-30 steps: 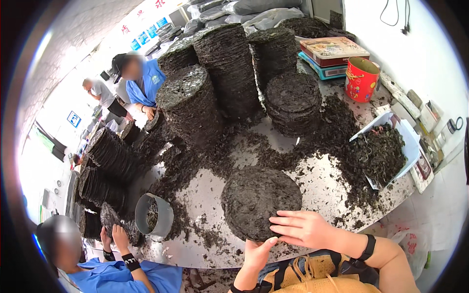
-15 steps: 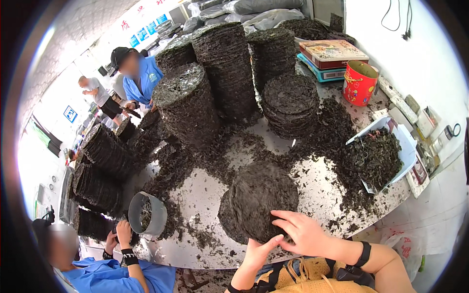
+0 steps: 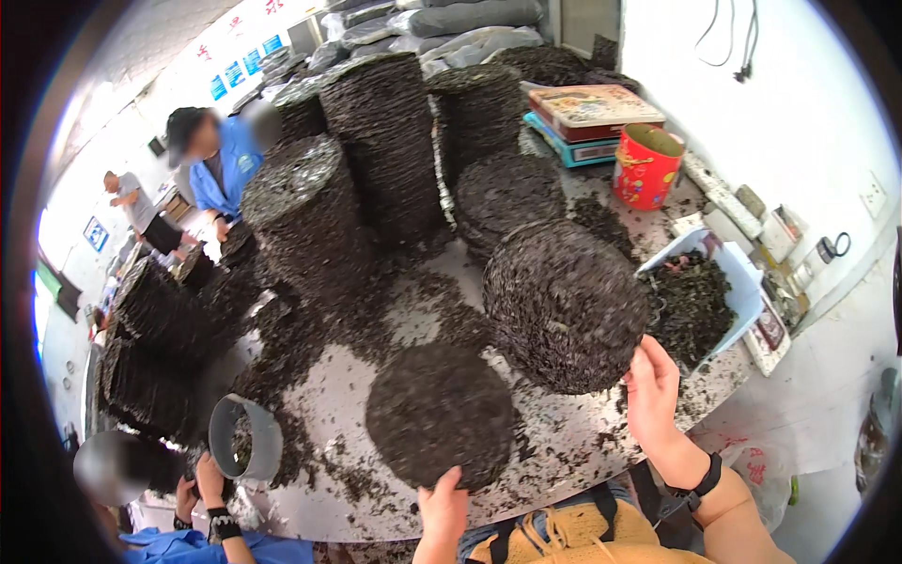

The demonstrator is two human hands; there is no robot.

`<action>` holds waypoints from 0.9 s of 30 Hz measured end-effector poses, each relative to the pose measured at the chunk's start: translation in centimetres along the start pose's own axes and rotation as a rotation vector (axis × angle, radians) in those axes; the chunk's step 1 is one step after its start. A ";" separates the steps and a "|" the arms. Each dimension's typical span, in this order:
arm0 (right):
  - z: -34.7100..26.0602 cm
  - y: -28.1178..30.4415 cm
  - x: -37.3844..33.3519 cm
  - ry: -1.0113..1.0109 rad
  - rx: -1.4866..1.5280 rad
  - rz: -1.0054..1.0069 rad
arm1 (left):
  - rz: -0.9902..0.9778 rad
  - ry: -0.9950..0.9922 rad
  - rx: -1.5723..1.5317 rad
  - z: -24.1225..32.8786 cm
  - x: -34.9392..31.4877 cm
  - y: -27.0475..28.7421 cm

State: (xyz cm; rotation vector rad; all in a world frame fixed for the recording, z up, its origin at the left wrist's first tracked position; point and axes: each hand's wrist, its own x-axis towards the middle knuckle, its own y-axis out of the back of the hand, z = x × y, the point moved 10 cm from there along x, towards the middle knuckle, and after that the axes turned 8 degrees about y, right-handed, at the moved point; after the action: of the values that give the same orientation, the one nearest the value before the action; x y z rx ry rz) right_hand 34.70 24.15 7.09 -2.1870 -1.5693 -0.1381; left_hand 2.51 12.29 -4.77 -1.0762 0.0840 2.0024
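My right hand (image 3: 653, 390) is closed on the right edge of a round, dark dried seaweed cake (image 3: 564, 310). This cake is tilted and raised over the table, in front of a short stack of similar cakes (image 3: 507, 197). Low in the middle, another round seaweed cake (image 3: 440, 414) lies flat on or just above the table. Its near edge is pinched by my left hand (image 3: 442, 508), thumb on top and the other fingers mostly hidden beneath.
Tall seaweed stacks (image 3: 381, 141) stand at the back. A blue-white bin (image 3: 742, 291) of loose seaweed, a red bucket (image 3: 648, 169) and a scale (image 3: 573, 150) are on the right. Seaweed scraps litter the table (image 3: 329, 376). Co-workers sit left, near a grey round container (image 3: 268, 446).
Both hands were together on two overlapping cakes. Now they are apart: my right hand has carried one cake up and right, while my left hand holds the other. The view has shifted right.
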 end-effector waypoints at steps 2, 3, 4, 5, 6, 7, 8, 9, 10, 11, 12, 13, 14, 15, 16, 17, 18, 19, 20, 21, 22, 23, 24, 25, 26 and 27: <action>1.9 1.2 -0.2 -0.245 0.272 0.113 | -0.048 -0.027 -0.088 0.0 0.1 0.4; 2.7 1.1 -0.5 -0.334 0.317 0.111 | -0.164 -0.016 -0.121 0.0 0.2 -0.4; 3.2 0.6 -0.9 -0.424 0.363 0.106 | -0.277 -0.006 -0.156 -0.1 0.3 -1.3; 3.4 0.3 -1.9 -0.541 0.366 0.127 | -0.331 0.017 -0.177 -0.6 0.3 -1.8; 3.6 -1.1 -2.6 -0.609 0.416 0.085 | -0.375 0.033 -0.193 -0.6 -0.3 -2.8; 4.2 -1.8 -3.5 -0.691 0.428 0.035 | -0.418 0.049 -0.211 -0.7 -0.8 -3.4; 4.8 -2.3 -4.8 -0.772 0.438 -0.016 | -0.456 0.085 -0.218 -1.3 -0.8 -3.4; 6.6 -1.0 -5.9 -0.777 0.405 -0.067 | -0.505 0.130 -0.216 -2.2 -0.6 -3.8; 7.0 -1.2 -6.7 -0.800 0.381 -0.107 | -0.546 0.169 -0.219 -2.3 -1.2 -4.7; 7.2 -1.2 -6.9 -0.814 0.274 -0.152 | -0.346 0.188 -0.089 -2.8 -1.3 -3.7; 7.1 -1.1 -6.8 -0.824 0.167 -0.194 | -0.307 0.182 -0.058 -2.8 -1.3 -3.6; 5.1 -1.5 -4.2 -0.469 -0.043 -0.262 | -0.269 0.176 -0.025 -2.9 -1.3 -3.4; 2.3 -2.6 -2.4 -0.109 -0.249 -0.318 | -0.232 0.171 0.009 -2.9 -1.3 -3.1; -1.2 -3.3 -1.5 0.215 -0.499 -0.334 | -0.220 0.154 0.028 -2.7 -1.3 -2.9; -2.2 -4.7 -1.5 0.283 -0.513 -0.451 | -0.216 0.144 0.051 -2.9 -1.3 -2.9; -3.1 -6.1 -1.8 0.350 -0.524 -0.569 | -0.211 0.133 0.075 -3.0 -1.3 -2.9; -4.0 -7.3 -2.6 0.413 -0.542 -0.680 | -0.213 0.129 0.105 -3.3 -1.4 -3.3; -3.9 -8.0 -3.0 0.357 -0.573 -0.716 | -0.285 0.075 0.099 -2.9 -1.9 -4.5; -4.2 -8.5 -3.6 0.503 -0.653 -0.757 | -0.357 0.022 0.090 -2.6 -2.6 -5.8; -4.0 -9.0 -3.9 0.580 -0.728 -0.780 | -0.420 -0.038 0.075 -2.1 -3.2 -6.7; -3.9 -9.3 -4.3 0.656 -0.804 -0.804 | -0.419 -0.065 0.139 -2.1 -3.2 -6.9; -3.5 -9.3 -4.3 0.651 -0.830 -0.840 | -0.417 -0.092 0.203 -2.1 -3.3 -7.0; -3.1 -9.3 -4.5 0.643 -0.853 -0.878 | -0.410 -0.119 0.268 -2.0 -3.3 -7.0; -2.7 -9.2 -4.7 0.634 -0.875 -0.917 | -0.401 -0.101 0.296 -2.1 -3.3 -7.1; -2.1 -8.7 -4.3 0.522 -0.805 -0.939 | -0.368 -0.062 0.292 -2.4 -3.2 -7.0; -1.5 -8.0 -3.8 0.410 -0.734 -0.958 | -0.334 -0.021 0.289 -2.6 -3.2 -6.9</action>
State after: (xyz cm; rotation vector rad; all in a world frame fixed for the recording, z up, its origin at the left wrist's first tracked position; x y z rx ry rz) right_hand 26.21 22.25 9.54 -1.4144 -2.3691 -1.5306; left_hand 9.95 13.63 -2.00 -0.8238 0.1660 1.6426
